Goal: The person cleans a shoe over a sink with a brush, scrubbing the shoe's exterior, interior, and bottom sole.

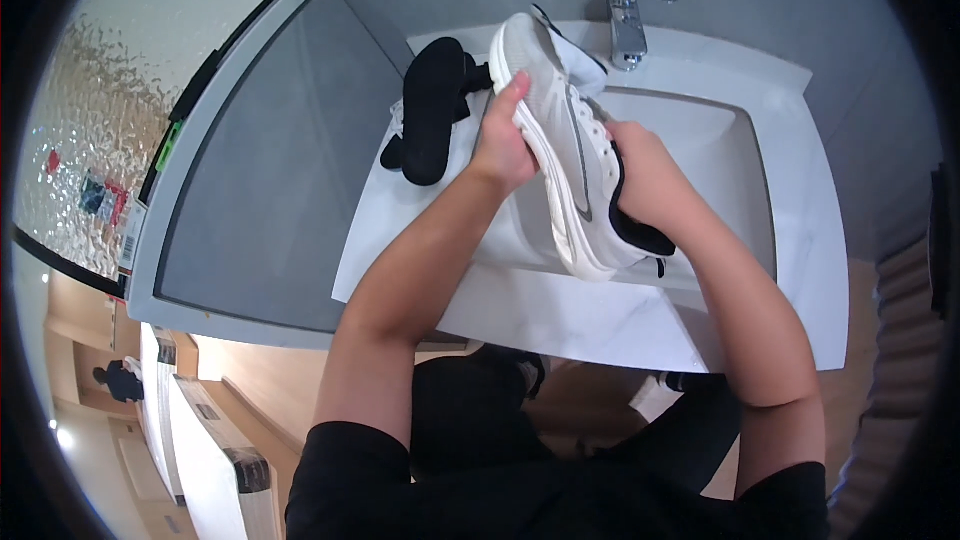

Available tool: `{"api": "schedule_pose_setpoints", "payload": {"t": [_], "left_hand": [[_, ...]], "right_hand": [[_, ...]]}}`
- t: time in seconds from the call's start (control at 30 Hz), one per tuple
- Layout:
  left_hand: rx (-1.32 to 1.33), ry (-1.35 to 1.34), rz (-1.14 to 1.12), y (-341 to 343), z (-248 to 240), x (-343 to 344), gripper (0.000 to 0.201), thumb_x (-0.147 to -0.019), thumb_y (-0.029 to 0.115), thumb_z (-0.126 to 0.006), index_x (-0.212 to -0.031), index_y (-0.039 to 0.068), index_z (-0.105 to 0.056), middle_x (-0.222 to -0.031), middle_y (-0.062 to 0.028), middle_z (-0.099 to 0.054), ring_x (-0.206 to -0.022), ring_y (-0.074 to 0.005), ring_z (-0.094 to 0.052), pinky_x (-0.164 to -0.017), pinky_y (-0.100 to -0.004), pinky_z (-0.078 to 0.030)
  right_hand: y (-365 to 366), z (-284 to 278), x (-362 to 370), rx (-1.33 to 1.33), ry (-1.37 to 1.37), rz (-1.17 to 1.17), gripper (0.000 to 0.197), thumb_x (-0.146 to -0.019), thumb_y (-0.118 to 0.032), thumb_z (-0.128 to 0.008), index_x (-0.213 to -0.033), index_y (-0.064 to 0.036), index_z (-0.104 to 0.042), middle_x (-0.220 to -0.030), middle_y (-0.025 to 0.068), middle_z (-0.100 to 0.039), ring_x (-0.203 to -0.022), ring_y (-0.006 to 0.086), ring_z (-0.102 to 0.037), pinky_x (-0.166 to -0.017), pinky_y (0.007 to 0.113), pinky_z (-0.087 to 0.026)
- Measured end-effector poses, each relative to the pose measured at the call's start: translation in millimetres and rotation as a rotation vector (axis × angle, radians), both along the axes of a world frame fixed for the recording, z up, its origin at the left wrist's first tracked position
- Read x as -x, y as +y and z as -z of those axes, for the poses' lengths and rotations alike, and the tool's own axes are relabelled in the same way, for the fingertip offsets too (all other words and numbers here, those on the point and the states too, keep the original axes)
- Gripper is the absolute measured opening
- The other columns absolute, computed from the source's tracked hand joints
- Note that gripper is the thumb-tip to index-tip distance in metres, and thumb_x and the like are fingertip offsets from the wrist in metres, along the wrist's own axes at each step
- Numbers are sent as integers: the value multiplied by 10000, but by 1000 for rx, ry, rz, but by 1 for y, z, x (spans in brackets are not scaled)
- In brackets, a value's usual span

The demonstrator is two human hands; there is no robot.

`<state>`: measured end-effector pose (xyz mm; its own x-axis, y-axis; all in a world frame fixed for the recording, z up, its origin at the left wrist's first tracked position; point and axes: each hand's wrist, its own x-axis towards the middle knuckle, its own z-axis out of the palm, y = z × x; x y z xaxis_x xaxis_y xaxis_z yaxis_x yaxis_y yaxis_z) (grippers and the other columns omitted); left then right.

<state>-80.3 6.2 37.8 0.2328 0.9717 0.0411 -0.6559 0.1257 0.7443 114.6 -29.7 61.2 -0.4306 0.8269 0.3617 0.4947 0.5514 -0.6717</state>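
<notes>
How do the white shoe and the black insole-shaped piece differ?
Place: the left hand holds the white shoe; the black insole-shaped piece lies on the counter. Colour: the shoe is mainly white with a black collar; the piece looks black. Form: the shoe is bulky; the piece looks flat. Shared: long, rounded outline.

No words or numbers readable. White label (129,243) with dark barcode-like lines at the edge of the grey panel (265,180), far left; print too small. Bright green strip (168,146) on the black frame (196,90), nothing legible. White shoe (562,140): grey curved line on the side, lettering none legible. Coloured patches (98,196) at the textured glass (88,110): blurred, can't tell if signs.
</notes>
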Motion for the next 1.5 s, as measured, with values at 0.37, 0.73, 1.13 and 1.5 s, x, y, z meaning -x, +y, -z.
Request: {"api": "schedule_pose_setpoints", "payload": {"t": [0.37,0.73,1.13,1.5], "left_hand": [[-41,17,-158,7,6,17,724,-994,658,-421,-1415,79,-528,-1280,-158,-637,-1209,-336,-597,-1071,-502,-445],[-13,-34,4,10,6,0,677,-980,585,-493,-1335,10,-533,-1186,-197,-634,-1094,-388,-647,-1000,-528,-509],[-46,-80,2,13,9,31,655,-959,657,-510,-1277,95,-616,-1112,-141,-677,-1037,-304,-659,-925,-479,-527],[19,-94,-34,8,1,21,614,-950,650,-542,-1206,98,-625,-1003,-115,-676,-948,-262,-675,-853,-446,-558]], "right_hand": [[-12,-38,-10,732,-101,-177,548,-1103,-398,-363,-763,0,-529,-503,28,-467,-357,145,-412,-374,331,-349],[-14,-37,4,1083,434,-106,486,-1098,-448,-376,-890,-38,-533,-480,-9,-364,-307,96,-297,-290,285,-207],[-23,-14,0,291,-204,-110,446,-1065,-300,-475,-886,74,-640,-804,331,-610,-779,513,-576,-742,509,-484],[-24,-11,-2,154,-139,-82,460,-1069,-281,-475,-836,96,-597,-685,297,-606,-613,476,-587,-613,504,-481]]}}
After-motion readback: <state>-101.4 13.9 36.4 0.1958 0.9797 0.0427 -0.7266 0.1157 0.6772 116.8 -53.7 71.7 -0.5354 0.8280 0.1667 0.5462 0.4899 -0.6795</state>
